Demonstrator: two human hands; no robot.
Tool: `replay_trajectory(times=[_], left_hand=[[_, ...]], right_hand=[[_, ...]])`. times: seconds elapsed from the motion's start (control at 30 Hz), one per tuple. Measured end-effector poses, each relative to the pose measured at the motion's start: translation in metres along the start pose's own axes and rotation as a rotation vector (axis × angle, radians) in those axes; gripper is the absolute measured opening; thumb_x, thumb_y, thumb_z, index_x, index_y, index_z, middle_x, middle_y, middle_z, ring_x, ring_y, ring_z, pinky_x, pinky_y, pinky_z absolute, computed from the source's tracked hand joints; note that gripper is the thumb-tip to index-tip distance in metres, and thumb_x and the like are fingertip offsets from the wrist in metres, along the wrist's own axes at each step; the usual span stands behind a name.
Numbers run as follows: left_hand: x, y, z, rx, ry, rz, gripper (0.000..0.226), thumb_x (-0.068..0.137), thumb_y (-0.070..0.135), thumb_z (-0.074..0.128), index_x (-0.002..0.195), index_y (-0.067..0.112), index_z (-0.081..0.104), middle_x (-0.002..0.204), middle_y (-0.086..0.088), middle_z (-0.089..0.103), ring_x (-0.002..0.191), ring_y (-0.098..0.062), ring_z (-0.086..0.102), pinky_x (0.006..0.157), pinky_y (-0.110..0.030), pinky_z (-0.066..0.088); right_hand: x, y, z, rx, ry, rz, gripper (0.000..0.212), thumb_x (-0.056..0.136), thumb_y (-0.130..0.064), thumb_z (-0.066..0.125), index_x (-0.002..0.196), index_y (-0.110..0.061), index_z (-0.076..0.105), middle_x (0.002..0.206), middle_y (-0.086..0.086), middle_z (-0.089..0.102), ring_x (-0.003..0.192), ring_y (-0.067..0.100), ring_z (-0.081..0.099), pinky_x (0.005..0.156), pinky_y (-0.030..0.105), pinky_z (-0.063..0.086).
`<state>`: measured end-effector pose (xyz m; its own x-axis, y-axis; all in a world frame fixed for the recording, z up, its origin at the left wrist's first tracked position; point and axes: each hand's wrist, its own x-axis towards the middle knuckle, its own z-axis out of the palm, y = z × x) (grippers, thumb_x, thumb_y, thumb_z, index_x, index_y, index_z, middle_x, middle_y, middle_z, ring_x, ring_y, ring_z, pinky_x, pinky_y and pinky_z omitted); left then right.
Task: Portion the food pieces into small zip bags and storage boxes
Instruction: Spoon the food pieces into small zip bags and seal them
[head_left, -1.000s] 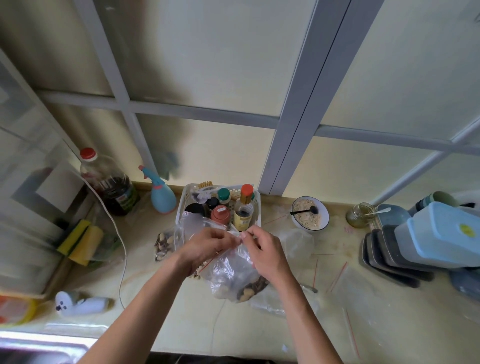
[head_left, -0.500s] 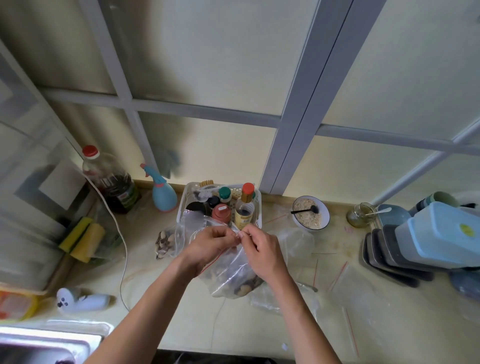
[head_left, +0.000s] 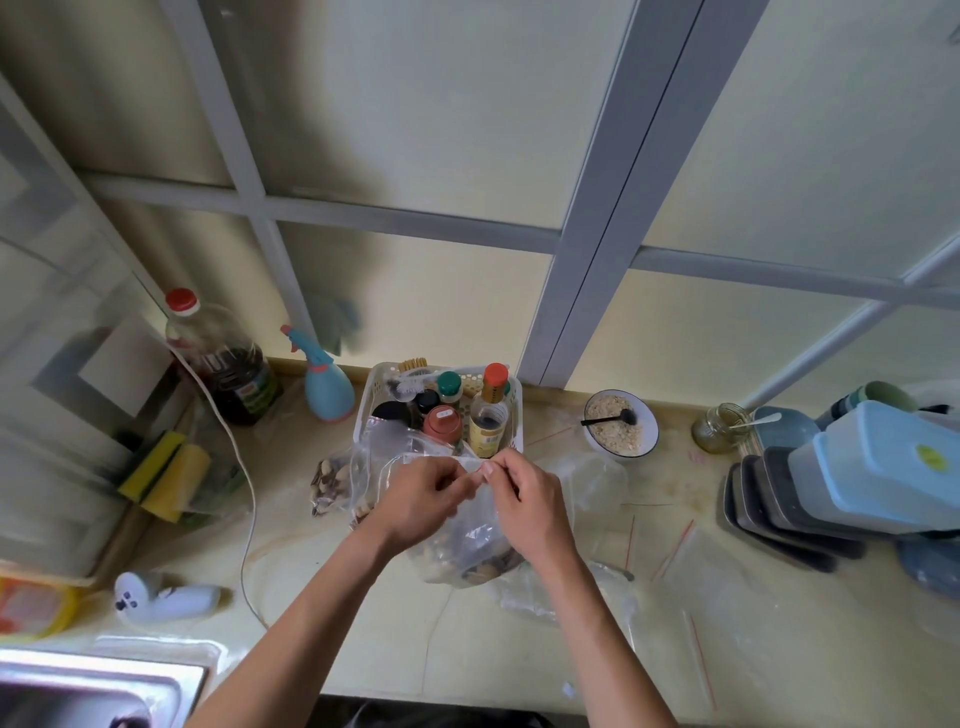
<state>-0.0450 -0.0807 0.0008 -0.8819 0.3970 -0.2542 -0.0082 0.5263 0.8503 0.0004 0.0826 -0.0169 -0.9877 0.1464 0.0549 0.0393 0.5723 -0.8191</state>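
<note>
Currently left hand (head_left: 421, 499) and right hand (head_left: 524, 499) both pinch the clear plastic zip bag's (head_left: 467, 545) top edge; brown food pieces (head_left: 483, 569) inside, above the table (head_left: 363, 623).

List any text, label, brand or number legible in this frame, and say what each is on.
No text can be read.
Big dark bottle: green and red label, print blurred.
Red-capped sauce bottle: yellow label, too small.
Reddish jar lid: white sticker, illegible.
Pale blue box lid: yellow-green round mark, no letters discernible.
</note>
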Motion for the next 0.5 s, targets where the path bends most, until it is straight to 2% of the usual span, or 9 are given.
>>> replay_trajectory(times=[0.07,0.13,0.23,0.3,0.4,0.5], left_hand=[[-0.001,-0.005,0.001,0.088,-0.009,0.071,0.036,0.099,0.048,0.056,0.076,0.021,0.062,0.065,0.004,0.064,0.056,-0.005,0.056,0.059,-0.025,0.046],[-0.001,-0.009,0.003,0.121,-0.006,0.115,0.031,0.101,0.039,0.056,0.075,0.022,0.056,0.060,0.009,0.056,0.056,-0.004,0.049,0.057,-0.024,0.040],[-0.003,-0.012,0.005,0.100,0.004,0.134,0.028,0.101,0.032,0.057,0.078,0.017,0.054,0.061,0.011,0.051,0.058,-0.004,0.045,0.056,-0.020,0.035],[-0.004,-0.013,0.005,0.071,0.001,0.124,0.026,0.101,0.031,0.058,0.079,0.016,0.055,0.061,0.014,0.052,0.059,-0.003,0.044,0.056,-0.018,0.034],[-0.006,-0.012,0.006,0.045,-0.007,0.110,0.025,0.101,0.031,0.057,0.080,0.017,0.057,0.068,0.012,0.056,0.062,-0.002,0.046,0.059,-0.020,0.037],[-0.007,-0.011,0.006,0.043,-0.014,0.093,0.024,0.101,0.029,0.057,0.079,0.018,0.057,0.064,0.011,0.054,0.058,-0.001,0.045,0.058,-0.022,0.037]], right_hand=[[-0.001,0.004,0.000,0.007,-0.012,0.018,0.021,0.104,-0.029,0.055,0.084,-0.026,0.061,0.077,-0.008,0.070,0.065,0.012,0.062,0.057,0.038,0.049],[-0.004,0.006,0.002,0.012,-0.011,0.012,0.020,0.104,-0.029,0.056,0.084,-0.027,0.059,0.077,-0.006,0.069,0.066,0.013,0.062,0.059,0.040,0.049],[-0.007,0.005,0.004,0.018,-0.014,0.014,0.021,0.104,-0.028,0.057,0.083,-0.032,0.058,0.077,-0.006,0.068,0.067,0.013,0.061,0.059,0.040,0.048],[-0.007,0.006,0.005,0.022,-0.019,0.015,0.019,0.103,-0.028,0.057,0.085,-0.029,0.061,0.076,-0.006,0.068,0.067,0.013,0.061,0.059,0.040,0.048],[-0.008,0.005,0.004,0.024,-0.021,0.014,0.018,0.103,-0.028,0.057,0.087,-0.025,0.063,0.077,-0.006,0.068,0.068,0.013,0.062,0.059,0.039,0.048],[-0.010,0.005,0.004,0.028,-0.027,0.006,0.018,0.104,-0.029,0.057,0.087,-0.025,0.062,0.075,-0.008,0.067,0.066,0.010,0.060,0.057,0.036,0.047]])
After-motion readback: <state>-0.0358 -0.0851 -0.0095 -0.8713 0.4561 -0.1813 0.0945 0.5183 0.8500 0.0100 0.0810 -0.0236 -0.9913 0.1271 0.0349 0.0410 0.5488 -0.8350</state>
